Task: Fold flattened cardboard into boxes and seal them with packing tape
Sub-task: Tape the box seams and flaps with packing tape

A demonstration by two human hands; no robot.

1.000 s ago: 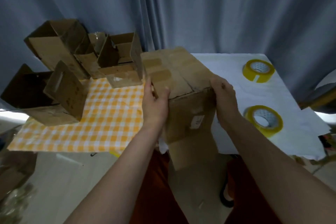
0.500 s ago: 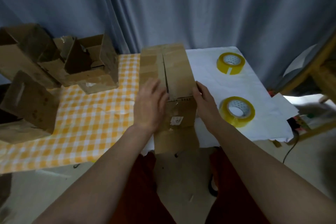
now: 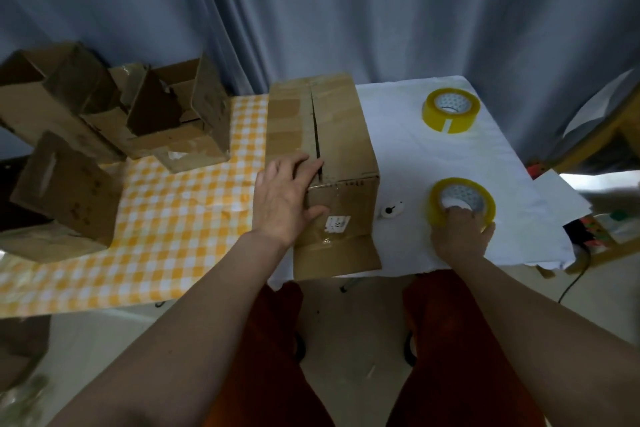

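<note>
Nearest the viewer, two forearms reach out over red-clad knees to the tabletop (image 3: pixel 408 135) edge. The right hand (image 3: pixel 462 232) sits on the near tape roll (image 3: pixel 462 199), fingers (image 3: pixel 453 213) curled into its core and over the near rim, gripping it; how far they go in is hidden by the hand itself. The left hand (image 3: pixel 282 198) lies flat and spread on the near left corner of the box (image 3: pixel 339 146), fingers straight, thumb down the front face, pressing the flaps shut without curling round anything.

The box stands between the hands, just left of the tape, its long axis running away from the viewer. The seam (image 3: pixel 316 128) between the top flaps runs along that axis and looks untaped. A loose flap hangs from the front face over the tabletop edge. My judgement: the coming move turns on carrying the roll leftward from the right hand to the near end of that seam, then pulling tape away along it.

A small white object (image 3: pixel 390 210) lies between box and roll; I cannot tell what it is. The tape's free end does not show. Farther back sits a second roll (image 3: pixel 451 109), and at far left open boxes (image 3: pixel 114 121) are heaped on a checked cloth (image 3: pixel 180 218), partly cut off by the frame.
</note>
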